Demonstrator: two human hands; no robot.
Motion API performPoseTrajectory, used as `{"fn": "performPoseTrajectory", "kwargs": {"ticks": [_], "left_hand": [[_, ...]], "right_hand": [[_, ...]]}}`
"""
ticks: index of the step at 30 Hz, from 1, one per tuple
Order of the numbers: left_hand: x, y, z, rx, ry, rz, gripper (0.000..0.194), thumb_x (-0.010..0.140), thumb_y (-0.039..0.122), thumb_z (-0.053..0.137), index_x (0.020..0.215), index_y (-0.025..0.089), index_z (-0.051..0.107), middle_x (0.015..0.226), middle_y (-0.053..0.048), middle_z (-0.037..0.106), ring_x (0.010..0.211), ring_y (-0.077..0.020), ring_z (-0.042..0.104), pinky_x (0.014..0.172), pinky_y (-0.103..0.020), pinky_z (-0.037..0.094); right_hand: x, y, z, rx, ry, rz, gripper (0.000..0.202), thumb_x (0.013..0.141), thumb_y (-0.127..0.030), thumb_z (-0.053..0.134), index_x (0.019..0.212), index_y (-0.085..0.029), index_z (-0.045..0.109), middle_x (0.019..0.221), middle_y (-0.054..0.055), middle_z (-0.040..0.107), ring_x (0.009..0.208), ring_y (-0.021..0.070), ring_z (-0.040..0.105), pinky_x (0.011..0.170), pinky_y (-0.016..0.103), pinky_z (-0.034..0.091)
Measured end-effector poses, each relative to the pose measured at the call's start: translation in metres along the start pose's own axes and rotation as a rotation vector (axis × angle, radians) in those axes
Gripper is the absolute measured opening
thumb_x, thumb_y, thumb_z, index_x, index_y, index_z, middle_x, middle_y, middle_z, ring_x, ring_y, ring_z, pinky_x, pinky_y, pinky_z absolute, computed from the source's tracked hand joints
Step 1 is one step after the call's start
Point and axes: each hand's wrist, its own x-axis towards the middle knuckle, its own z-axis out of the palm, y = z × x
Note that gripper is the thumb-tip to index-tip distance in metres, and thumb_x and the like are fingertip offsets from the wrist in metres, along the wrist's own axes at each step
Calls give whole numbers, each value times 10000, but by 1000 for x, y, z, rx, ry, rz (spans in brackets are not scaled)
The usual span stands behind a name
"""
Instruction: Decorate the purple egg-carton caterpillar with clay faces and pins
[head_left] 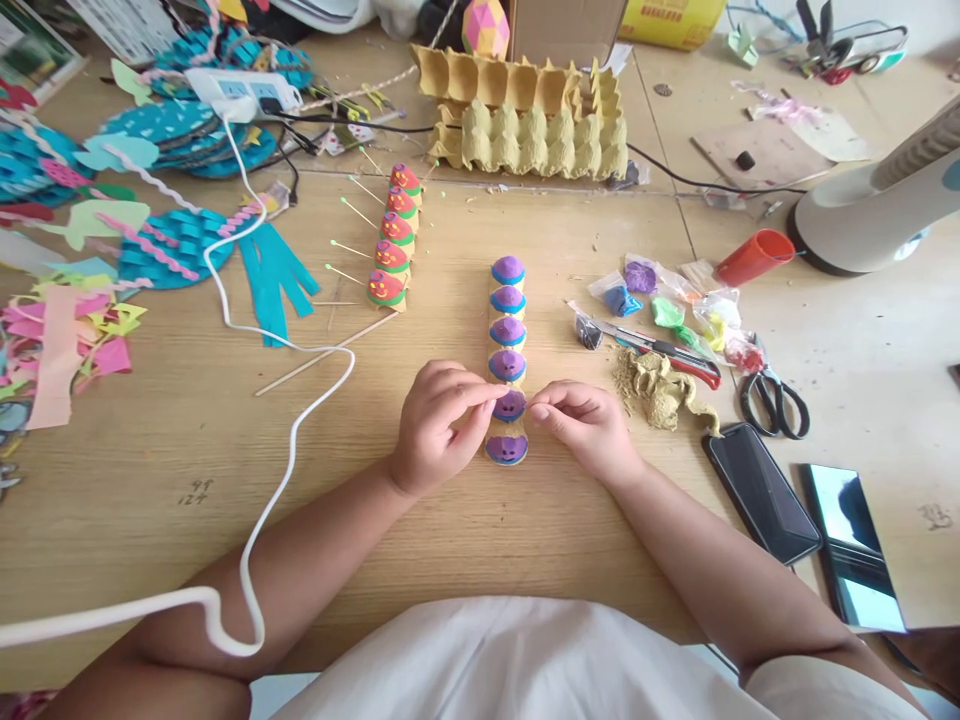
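A strip of egg-carton cups (508, 332), coated purple with blue rims, runs away from me on the wooden table. Small dark eyes and a mouth mark the nearest cup; eye dots show on the two beyond it. My left hand (446, 425) is at the strip's left side, thumb and forefinger pinched beside the second-nearest cup. On the other side, my right hand (589, 425) pinches too, its fingertips close to the same cup. Whatever either pinch holds is too small to make out. A second strip, red and green with faces (391, 240), has green-tipped sticks poking out.
Bags of coloured clay (667, 312), a utility knife (675, 360), scissors (774, 400), torn carton scraps (664, 390) and two phones (761, 490) lie right. Egg cartons (544, 140) stand behind. A white cable (289, 460) crosses the left side, near blue paper crafts (176, 245).
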Motion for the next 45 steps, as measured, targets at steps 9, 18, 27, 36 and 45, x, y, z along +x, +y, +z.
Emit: {"fn": "performPoseTrajectory", "kwargs": {"ticks": [9, 18, 27, 36, 45], "left_hand": [[-1, -2, 1, 0, 9, -7, 169, 981, 137, 625, 1069, 231, 734, 903, -26, 756, 887, -178, 669, 853, -359, 557], [-2, -3, 1, -15, 4, -7, 191, 975, 123, 626, 1093, 233, 728, 923, -28, 757, 899, -180, 666, 863, -360, 553], [-1, 0, 1, -64, -28, 16, 222, 963, 96, 622, 1114, 229, 715, 922, -28, 752, 888, -181, 642, 866, -358, 539], [0, 3, 1, -97, -77, 57, 194, 953, 137, 648, 1110, 225, 720, 936, -29, 774, 885, -182, 652, 880, -368, 540], [-1, 3, 4, -95, -98, 78, 130, 946, 283, 726, 1068, 241, 737, 978, -30, 797, 935, -194, 666, 886, -368, 549]], "right_hand": [[0, -2, -4, -79, -36, -24, 475, 934, -532, 717, 620, -176, 719, 572, 17, 653, 524, 108, 527, 551, 253, 444], [0, -1, -3, -57, -52, -8, 345, 884, -483, 793, 709, -186, 782, 687, 43, 745, 609, 134, 623, 619, 264, 511], [-2, -1, -1, -43, -34, 8, 365, 899, -527, 769, 764, -189, 766, 655, 13, 700, 575, 120, 569, 602, 262, 484], [-4, 0, 0, -136, -86, -89, 412, 1003, -504, 641, 749, -187, 706, 673, 17, 680, 602, 117, 586, 601, 250, 478], [-4, -1, 0, -232, -129, -225, 349, 1041, -385, 609, 773, -187, 714, 711, 33, 719, 659, 130, 645, 650, 253, 517]]}}
